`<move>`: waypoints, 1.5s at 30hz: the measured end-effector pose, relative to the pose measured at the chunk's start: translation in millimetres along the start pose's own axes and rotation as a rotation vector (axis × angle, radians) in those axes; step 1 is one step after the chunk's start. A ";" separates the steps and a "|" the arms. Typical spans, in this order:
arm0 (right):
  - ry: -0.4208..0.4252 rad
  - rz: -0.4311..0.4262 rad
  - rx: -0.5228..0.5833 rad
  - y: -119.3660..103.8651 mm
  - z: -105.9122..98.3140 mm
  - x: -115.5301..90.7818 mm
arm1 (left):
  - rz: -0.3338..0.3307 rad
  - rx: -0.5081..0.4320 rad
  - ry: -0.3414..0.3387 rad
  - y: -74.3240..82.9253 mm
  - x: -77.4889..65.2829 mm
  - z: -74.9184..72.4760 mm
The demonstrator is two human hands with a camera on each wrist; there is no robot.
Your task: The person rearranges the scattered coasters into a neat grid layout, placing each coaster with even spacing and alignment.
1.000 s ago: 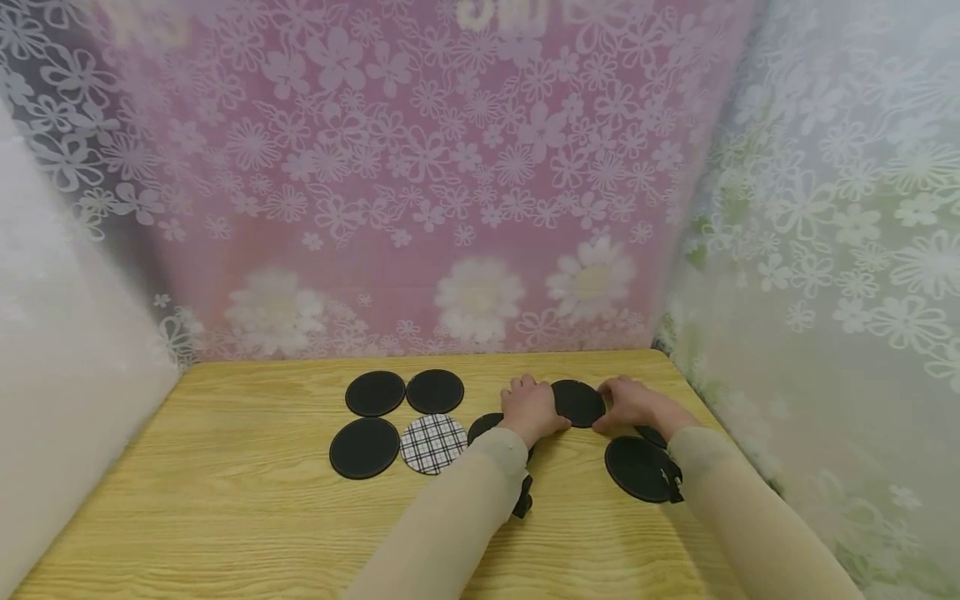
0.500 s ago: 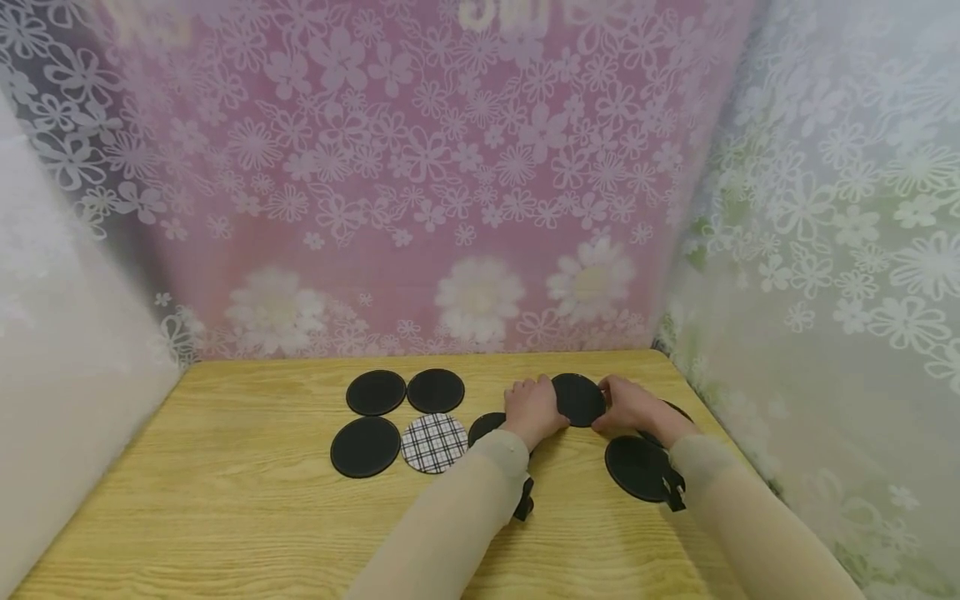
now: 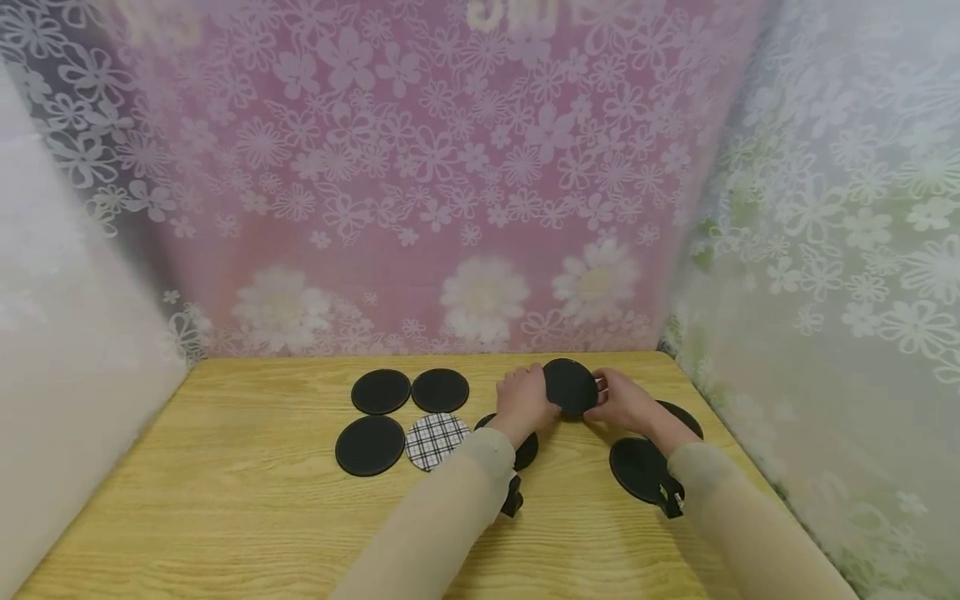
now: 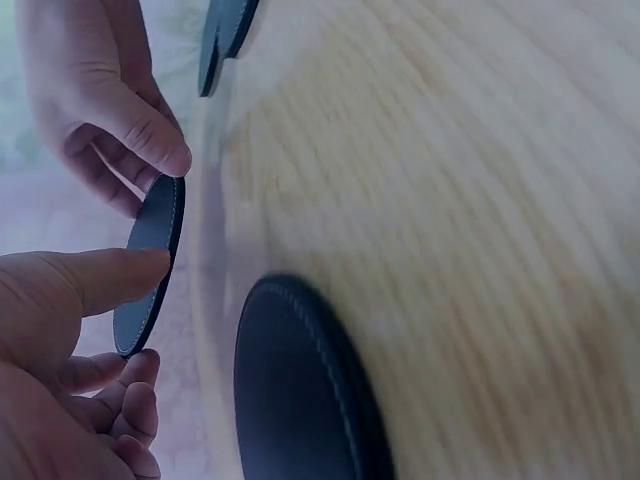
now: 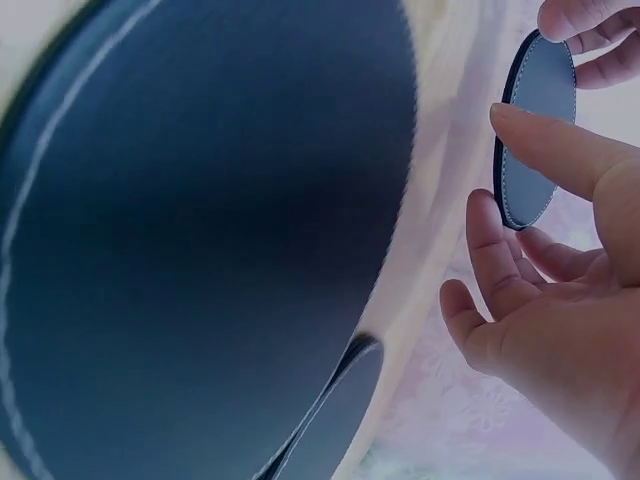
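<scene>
A round black coaster (image 3: 572, 389) with pale edge stitching is held up between both hands near the table's back edge. My left hand (image 3: 522, 402) pinches its left side with thumb and fingers, and my right hand (image 3: 626, 406) pinches the right side. From the left wrist, the coaster (image 4: 150, 265) appears tilted, clear of the wood. Partly behind the left forearm lies another black coaster (image 3: 528, 452). Beside the right wrist are two more, a nearer black coaster (image 3: 634, 468) and a farther black coaster (image 3: 681, 415), partly covered by the arm.
On the left of the wooden table (image 3: 225, 500) lie a plaid coaster (image 3: 435, 439) and three black ones: a back-left coaster (image 3: 381, 392), a back-right coaster (image 3: 440, 390) and a front coaster (image 3: 370, 446). Flowered sheets (image 3: 420, 167) hang around the table.
Both hands have raised the black coaster and shifted it slightly left, tilting it more upright. More of the coasters beside each arm now shows. The other coasters stay in place.
</scene>
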State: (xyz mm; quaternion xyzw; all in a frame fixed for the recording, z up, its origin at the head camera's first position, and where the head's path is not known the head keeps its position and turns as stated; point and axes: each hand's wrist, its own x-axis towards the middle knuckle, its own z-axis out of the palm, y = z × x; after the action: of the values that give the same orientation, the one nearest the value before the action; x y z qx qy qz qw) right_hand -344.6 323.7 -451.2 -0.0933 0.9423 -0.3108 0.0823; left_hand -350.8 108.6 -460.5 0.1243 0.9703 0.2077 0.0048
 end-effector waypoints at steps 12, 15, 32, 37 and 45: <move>-0.005 -0.053 0.076 -28.5 15.9 14.8 | -0.001 -0.019 0.058 -35.4 -12.9 -22.3; -0.008 -0.082 0.079 -35.2 20.8 19.5 | -0.011 -0.025 0.068 -43.7 -16.6 -26.3; -0.023 -0.142 0.075 -68.3 50.8 52.1 | -0.045 -0.094 0.102 -89.8 -21.2 -31.3; -0.022 -0.143 0.085 -72.1 59.2 57.4 | -0.064 -0.108 0.093 -95.5 -22.2 -29.7; -0.055 -0.094 0.068 -76.9 65.1 61.0 | -0.092 -0.083 0.075 -100.8 -21.4 -26.1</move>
State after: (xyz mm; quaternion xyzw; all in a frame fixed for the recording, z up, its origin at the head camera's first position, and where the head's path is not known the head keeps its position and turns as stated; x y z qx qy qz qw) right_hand -380.2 212.0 -462.5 -0.1429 0.9231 -0.3436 0.0967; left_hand -355.8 3.9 -478.3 0.0715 0.9650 0.2516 -0.0170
